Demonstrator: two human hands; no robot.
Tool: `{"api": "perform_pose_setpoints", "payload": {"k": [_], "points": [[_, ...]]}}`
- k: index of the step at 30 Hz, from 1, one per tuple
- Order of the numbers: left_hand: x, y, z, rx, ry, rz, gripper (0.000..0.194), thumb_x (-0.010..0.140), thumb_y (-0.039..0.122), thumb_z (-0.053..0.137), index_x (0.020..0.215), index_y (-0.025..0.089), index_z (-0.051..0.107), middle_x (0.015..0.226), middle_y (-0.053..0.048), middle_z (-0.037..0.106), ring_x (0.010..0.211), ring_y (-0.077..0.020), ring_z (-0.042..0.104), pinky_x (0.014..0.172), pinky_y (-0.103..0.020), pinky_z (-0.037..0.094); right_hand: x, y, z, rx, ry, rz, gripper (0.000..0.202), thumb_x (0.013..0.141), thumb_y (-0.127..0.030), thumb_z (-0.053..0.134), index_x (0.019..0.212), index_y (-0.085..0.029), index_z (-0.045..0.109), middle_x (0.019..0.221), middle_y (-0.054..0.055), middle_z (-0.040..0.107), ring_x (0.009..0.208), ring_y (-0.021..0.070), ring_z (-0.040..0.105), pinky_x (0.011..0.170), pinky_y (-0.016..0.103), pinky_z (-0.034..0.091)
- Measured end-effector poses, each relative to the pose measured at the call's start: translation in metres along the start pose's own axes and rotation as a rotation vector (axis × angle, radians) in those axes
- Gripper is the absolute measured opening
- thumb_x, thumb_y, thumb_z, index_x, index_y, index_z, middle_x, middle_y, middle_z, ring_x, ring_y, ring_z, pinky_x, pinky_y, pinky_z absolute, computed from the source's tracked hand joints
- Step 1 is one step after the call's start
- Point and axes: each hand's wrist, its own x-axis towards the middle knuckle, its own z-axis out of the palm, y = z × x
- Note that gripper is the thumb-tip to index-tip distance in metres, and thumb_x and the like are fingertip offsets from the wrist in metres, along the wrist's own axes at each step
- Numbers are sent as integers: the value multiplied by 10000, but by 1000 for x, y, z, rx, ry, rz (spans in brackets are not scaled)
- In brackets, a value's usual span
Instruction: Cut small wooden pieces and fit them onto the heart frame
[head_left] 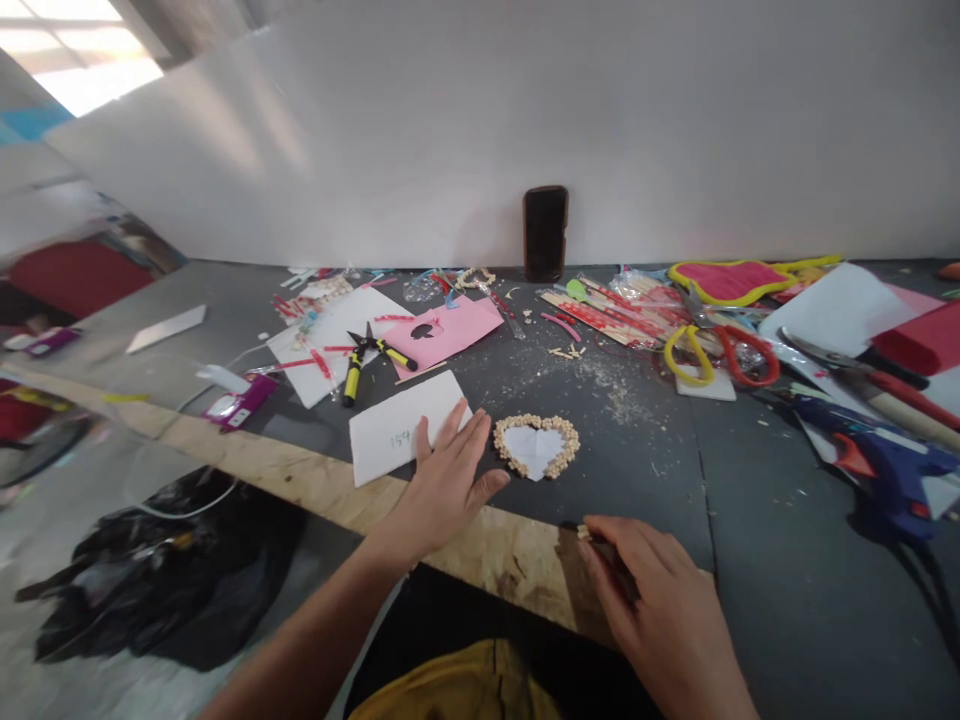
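My left hand (450, 465) lies flat with fingers spread, partly over a white card (390, 430) with handwriting on it. Its thumb points toward a white paper heart (534, 450) edged with small pale wooden pieces (561, 462); hand and heart look slightly apart. Near the table's front edge, my right hand (649, 585) pinches a small pale wooden piece (583, 532) between thumb and forefinger. Its other fingers curl under and are partly hidden.
Pliers (364, 360) and pink paper (450, 335) lie behind the card. Scissors (697, 340), wrapped sticks (615, 310) and a blue glue gun (874, 450) are on the right. A phone (545, 232) leans against the wall. A purple device (238, 402) sits left.
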Motion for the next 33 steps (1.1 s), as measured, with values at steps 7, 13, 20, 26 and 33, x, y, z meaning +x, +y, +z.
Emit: {"api": "perform_pose_setpoints", "payload": {"k": [7,13,20,26,33], "points": [[8,6,9,-19,-2,46,724,937,561,222,1455,60,151,1479,-212,308,1428,-297,70,1078,-645,5,-2,1,1,-16,8,8,159,885,-269,467,942,-224,609,837,15,702,711,143,647,633,271,472],[8,5,10,-26,17,78,696,945,540,234,1466,87,142,1473,-208,325,1426,-298,78,1081,-631,-25,-1,0,-1,0,6,13,160,877,-275,477,938,-224,616,833,17,704,709,145,651,629,269,480],[7,5,10,-10,34,98,704,935,560,243,1460,97,171,1442,-196,385,1421,-305,100,1076,-639,-16,-1,0,0,1,2,23,165,879,-278,476,940,-228,621,833,19,707,719,146,655,632,268,484],[5,6,9,-21,-3,85,739,928,571,256,1477,103,98,1493,-172,304,1429,-299,42,1079,-625,-53,-2,0,-1,-2,5,16,154,887,-272,469,941,-225,604,836,21,703,715,144,650,637,266,480],[0,10,9,23,4,105,794,916,584,267,1480,115,-37,1508,-179,263,1428,-308,46,1080,-640,14,0,-1,-2,-4,5,20,167,881,-275,465,922,-225,619,821,21,705,704,145,652,627,264,479]]}}
